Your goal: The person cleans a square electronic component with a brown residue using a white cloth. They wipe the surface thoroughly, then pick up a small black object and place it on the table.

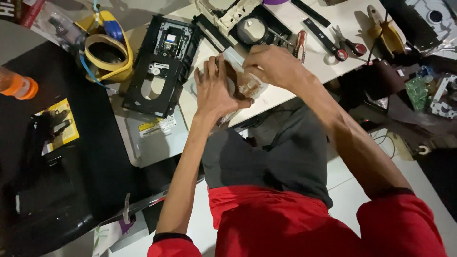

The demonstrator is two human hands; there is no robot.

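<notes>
Looking down from the head camera, both hands meet at the near edge of the white counter (pixel 281 97). The left hand (pixel 214 90) has its fingers spread and curled around a small clear plastic bag (pixel 247 85) with something brownish inside; the contents are too blurred to name. The right hand (pixel 271 64) closes over the top of the same bag, its grip pinched on the plastic, though the fingertips themselves are hidden behind the knuckles. The bag lies just above the counter edge, between the two hands, and most of it is covered by them.

Left of the hands sits a black opened disc drive mechanism (pixel 164 66), resting on a grey metal drive case (pixel 157 135). Beyond it lies a roll of yellow tape (pixel 107 57). Behind the hands, a red-handled screwdriver (pixel 300 45) is half hidden by the right hand, and red-handled scissors (pixel 345 45) lie farther right. A green circuit board (pixel 418 91) sits at the dim right side. An orange-capped bottle (pixel 16 84) is cut off at the left border. The dark area at lower left is hard to make out.
</notes>
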